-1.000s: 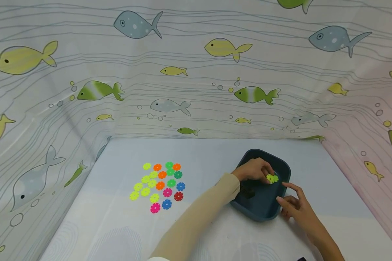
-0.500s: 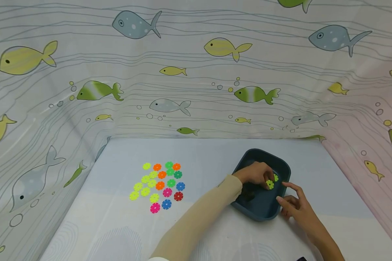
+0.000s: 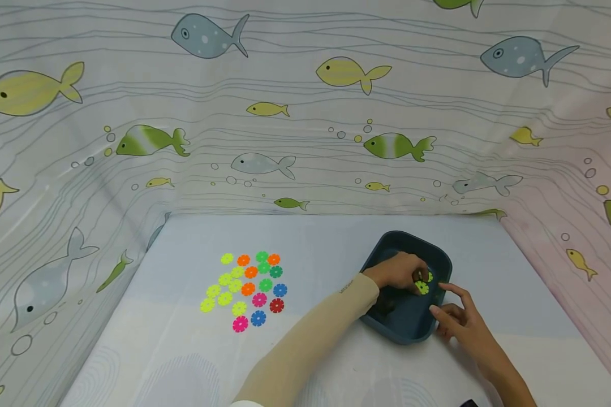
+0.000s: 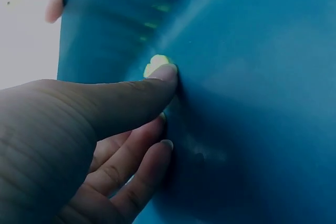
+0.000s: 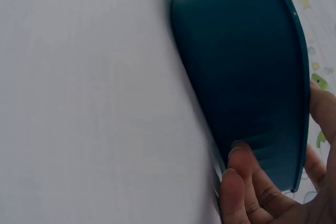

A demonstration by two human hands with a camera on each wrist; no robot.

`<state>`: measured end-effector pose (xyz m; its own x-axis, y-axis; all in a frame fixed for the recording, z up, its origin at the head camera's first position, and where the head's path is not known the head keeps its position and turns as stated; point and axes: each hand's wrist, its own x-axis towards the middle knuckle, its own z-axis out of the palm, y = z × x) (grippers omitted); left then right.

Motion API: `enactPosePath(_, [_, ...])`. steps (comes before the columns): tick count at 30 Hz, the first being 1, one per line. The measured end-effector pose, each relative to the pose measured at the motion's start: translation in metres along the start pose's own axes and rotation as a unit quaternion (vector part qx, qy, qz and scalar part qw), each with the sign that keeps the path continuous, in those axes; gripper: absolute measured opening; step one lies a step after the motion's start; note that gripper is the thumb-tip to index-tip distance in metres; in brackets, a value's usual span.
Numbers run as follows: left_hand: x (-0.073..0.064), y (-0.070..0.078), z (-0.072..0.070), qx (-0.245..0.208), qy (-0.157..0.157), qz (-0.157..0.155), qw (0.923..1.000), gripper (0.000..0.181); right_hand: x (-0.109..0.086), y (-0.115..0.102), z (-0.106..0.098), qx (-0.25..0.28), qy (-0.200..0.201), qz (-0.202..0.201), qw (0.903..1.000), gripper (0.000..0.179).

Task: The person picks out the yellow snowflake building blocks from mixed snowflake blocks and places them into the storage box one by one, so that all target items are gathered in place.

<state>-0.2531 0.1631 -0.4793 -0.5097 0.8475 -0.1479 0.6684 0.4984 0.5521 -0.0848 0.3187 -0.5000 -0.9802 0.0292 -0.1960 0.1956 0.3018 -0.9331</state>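
Observation:
A dark blue rectangular tray (image 3: 404, 325) sits on the right half of the table. My left hand (image 3: 399, 270) reaches inside it and pinches a yellow notched flower disc (image 3: 422, 288) near the tray's right wall. Seen from the left wrist, the thumb presses on the yellow disc (image 4: 157, 64), and the fingers behind it are partly hidden. A second yellow disc (image 3: 430, 277) shows just beyond the fingertips. From outside, my right hand (image 3: 460, 322) holds the tray's right side. Its curled fingers touch the outer wall of the tray (image 5: 241, 77) in the right wrist view.
Left of the tray, several loose flower discs lie flat on the white table (image 3: 326, 243): yellow, orange (image 3: 251, 272), green (image 3: 265, 285), blue (image 3: 258, 318), pink (image 3: 240, 324) and red (image 3: 277, 305). A fish-print cloth (image 3: 310, 169) hangs behind and at both sides.
Inside the tray, my left hand has shifted slightly, and the pinched yellow disc has moved a little nearer and apart from the other one. The right hand has stayed on the tray.

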Motion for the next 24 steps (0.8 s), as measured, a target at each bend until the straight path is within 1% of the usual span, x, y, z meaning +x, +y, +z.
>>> enactPosePath(6, [0.001, 0.001, 0.001, 0.02, 0.003, 0.009, 0.9998, 0.039, -0.001, 0.0, -0.001, 0.004, -0.006, -0.001, 1.0, 0.069])
enactPosePath(10, [0.0, -0.001, 0.0, 0.022, 0.002, 0.013, 0.9997, 0.039, -0.001, 0.0, 0.0, 0.001, -0.005, -0.003, 1.0, 0.068])
enactPosePath(13, [-0.005, -0.002, -0.006, 0.026, 0.003, 0.019, 0.9995, 0.039, -0.001, -0.002, 0.001, 0.002, -0.007, -0.005, 1.0, 0.068])
enactPosePath(17, [-0.015, 0.0, -0.02, 0.025, 0.018, 0.03, 0.9991, 0.037, -0.001, -0.004, 0.001, 0.004, -0.006, -0.008, 0.9999, 0.068])
enactPosePath(20, [-0.022, 0.002, -0.029, 0.014, 0.028, 0.04, 0.9987, 0.036, -0.001, -0.005, 0.001, 0.004, -0.002, -0.011, 0.9999, 0.067])
enactPosePath(24, [-0.029, 0.004, -0.035, 0.001, 0.028, 0.06, 0.9978, 0.035, -0.001, -0.003, 0.002, 0.008, 0.003, -0.01, 0.9999, 0.066])
